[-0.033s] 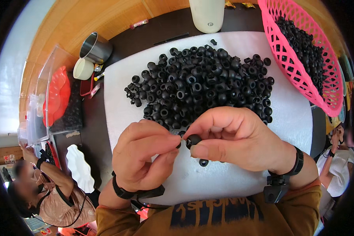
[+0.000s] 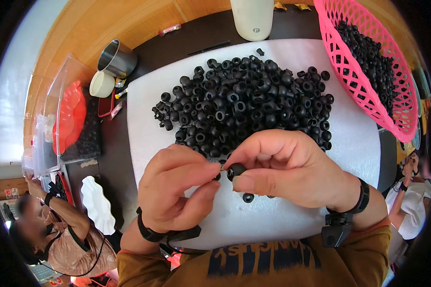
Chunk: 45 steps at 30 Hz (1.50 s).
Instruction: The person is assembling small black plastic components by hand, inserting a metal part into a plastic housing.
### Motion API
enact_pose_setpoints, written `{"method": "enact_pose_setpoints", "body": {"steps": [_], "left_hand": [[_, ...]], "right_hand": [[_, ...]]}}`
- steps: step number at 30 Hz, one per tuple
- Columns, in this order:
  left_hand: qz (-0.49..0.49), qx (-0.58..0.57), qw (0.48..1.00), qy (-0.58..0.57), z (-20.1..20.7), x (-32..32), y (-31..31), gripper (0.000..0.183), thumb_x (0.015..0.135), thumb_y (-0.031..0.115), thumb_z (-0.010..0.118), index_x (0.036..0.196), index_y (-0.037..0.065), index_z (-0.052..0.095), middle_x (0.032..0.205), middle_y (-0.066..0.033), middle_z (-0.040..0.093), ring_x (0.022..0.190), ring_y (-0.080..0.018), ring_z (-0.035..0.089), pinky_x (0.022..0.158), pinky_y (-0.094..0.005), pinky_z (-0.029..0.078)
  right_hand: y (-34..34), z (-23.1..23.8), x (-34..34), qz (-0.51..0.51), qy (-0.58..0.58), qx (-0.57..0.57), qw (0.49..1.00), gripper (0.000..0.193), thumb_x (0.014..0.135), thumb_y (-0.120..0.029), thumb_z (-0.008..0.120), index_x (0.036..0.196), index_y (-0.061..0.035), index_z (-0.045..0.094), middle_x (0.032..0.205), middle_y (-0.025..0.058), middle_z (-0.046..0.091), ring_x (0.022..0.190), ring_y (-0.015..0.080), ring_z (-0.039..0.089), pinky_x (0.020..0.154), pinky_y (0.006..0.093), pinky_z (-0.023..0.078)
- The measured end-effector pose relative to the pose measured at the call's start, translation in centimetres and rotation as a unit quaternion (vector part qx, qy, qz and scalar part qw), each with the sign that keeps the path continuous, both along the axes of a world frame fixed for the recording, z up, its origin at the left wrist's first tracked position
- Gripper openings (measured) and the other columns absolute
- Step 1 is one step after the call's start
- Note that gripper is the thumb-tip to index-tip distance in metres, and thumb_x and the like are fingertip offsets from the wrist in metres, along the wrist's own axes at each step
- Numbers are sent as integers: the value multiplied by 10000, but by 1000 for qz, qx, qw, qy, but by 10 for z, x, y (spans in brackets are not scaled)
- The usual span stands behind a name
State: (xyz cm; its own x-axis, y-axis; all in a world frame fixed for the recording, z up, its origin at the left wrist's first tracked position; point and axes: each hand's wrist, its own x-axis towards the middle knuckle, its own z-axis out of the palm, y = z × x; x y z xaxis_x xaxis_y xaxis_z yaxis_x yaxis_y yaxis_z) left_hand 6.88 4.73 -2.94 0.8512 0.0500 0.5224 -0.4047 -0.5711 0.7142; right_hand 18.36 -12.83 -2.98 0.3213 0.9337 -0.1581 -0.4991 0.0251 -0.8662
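Hands (image 2: 234, 179) around black ring (image 2: 236, 170)

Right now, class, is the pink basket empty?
No, the pink basket at the right holds a heap of small black rings.

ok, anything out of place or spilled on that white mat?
Mostly tidy. One black ring lies alone on the white mat below the right hand, and another stray piece sits above the main pile. Nothing looks damaged.
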Motion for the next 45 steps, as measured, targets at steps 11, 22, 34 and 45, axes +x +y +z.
{"method": "enact_pose_setpoints", "body": {"steps": [11, 22, 34, 45], "left_hand": [[4, 278, 955, -106, 1, 5, 2, 368, 631, 80, 738, 972, 59, 602, 924, -99, 536, 703, -224, 533, 580, -338, 414], [59, 190, 977, -80, 8, 7, 20, 348, 598, 18, 727, 935, 54, 649, 850, -87, 603, 688, -212, 565, 586, -321, 420], [84, 161, 948, 260, 6, 2, 61, 58, 732, 55, 653, 769, 48, 609, 730, -82, 559, 664, -277, 528, 620, -356, 412], [107, 201, 942, 245, 2, 8, 61, 122, 720, 39, 664, 833, 50, 620, 779, -86, 571, 729, -266, 563, 639, -341, 438]], "right_hand": [[2, 0, -1, 0, 133, 6, 991, 212, 862, -81, 640, 1060, -9, 614, 855, 21, 641, 743, 52, 578, 625, 183, 460], [-1, 8, 4, -18, 80, -25, 996, 222, 875, -144, 621, 1040, 4, 616, 805, 50, 648, 656, 51, 556, 564, 182, 418], [2, 12, 9, -156, -36, -65, 985, 342, 831, -293, 651, 931, 24, 572, 634, 36, 556, 514, 74, 477, 477, 198, 366], [2, 5, 12, -171, -40, -59, 983, 310, 833, -276, 648, 931, 10, 580, 644, 32, 550, 534, 81, 488, 483, 201, 367]]}}
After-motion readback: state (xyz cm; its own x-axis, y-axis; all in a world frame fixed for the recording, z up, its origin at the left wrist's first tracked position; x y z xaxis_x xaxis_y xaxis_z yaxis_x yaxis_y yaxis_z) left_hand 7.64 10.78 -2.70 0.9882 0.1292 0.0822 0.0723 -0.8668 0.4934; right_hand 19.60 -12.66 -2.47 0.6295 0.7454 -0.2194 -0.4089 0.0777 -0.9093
